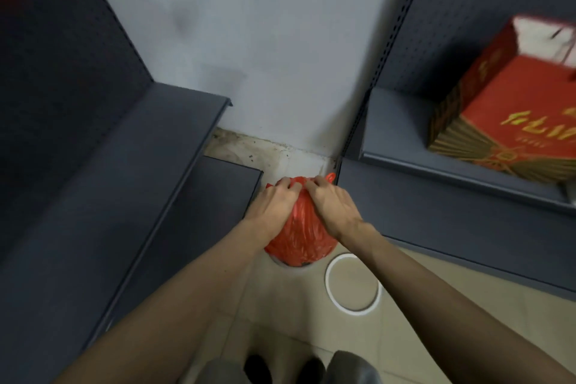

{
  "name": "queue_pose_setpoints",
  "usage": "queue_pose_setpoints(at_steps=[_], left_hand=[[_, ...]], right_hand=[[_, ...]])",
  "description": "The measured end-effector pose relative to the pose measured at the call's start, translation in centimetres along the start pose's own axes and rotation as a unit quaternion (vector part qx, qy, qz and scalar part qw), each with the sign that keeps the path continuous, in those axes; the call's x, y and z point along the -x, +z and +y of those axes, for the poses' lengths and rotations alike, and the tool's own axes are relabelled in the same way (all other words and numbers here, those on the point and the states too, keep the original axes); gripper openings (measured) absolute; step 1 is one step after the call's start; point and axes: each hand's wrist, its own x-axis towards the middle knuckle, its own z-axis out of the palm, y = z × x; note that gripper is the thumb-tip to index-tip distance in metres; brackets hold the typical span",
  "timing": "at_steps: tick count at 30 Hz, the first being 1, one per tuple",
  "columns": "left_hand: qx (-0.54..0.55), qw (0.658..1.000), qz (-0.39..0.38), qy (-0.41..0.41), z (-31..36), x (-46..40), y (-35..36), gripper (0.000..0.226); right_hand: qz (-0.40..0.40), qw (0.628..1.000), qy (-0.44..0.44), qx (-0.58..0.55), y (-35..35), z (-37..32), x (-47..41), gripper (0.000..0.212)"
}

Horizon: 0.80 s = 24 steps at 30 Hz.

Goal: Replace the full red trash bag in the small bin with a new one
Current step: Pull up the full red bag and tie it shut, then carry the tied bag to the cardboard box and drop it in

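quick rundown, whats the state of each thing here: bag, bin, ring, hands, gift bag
red trash bag: full, top bunched together, sitting in the bin
bin: almost hidden under the bag, only a sliver of rim shows
white ring: off the bin, lying flat on the floor beside it
left hand: gripping the bag top
right hand: gripping the bag top
red gift bag: upright on the right shelf, top open

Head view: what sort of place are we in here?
Probably a shop or stockroom corner: dark pegboard-backed shelving on both sides, a red gift box on one shelf, tiled floor.
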Motion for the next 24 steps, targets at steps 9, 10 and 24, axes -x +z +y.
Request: queue_pose_setpoints(at_steps=[9,10,24], left_hand=[[0.002,0.994,0.004,-0.111,4.5,15.0,-21.3,0.025],[-0.003,0.991,0.011,-0.131,4.9,17.2,-22.7,0.025],[-0.010,0.866,0.094,-0.492,7.6,55.3,-26.2,0.033]], right_hand=[[-0.027,0.986,-0.158,0.033,-19.4,-10.2,8.4,0.032],[-0.029,0.982,-0.182,0.035,-20.4,-11.6,9.2,0.030],[-0.045,0.827,-0.559,0.037,-21.1,-40.0,27.6,0.018]])
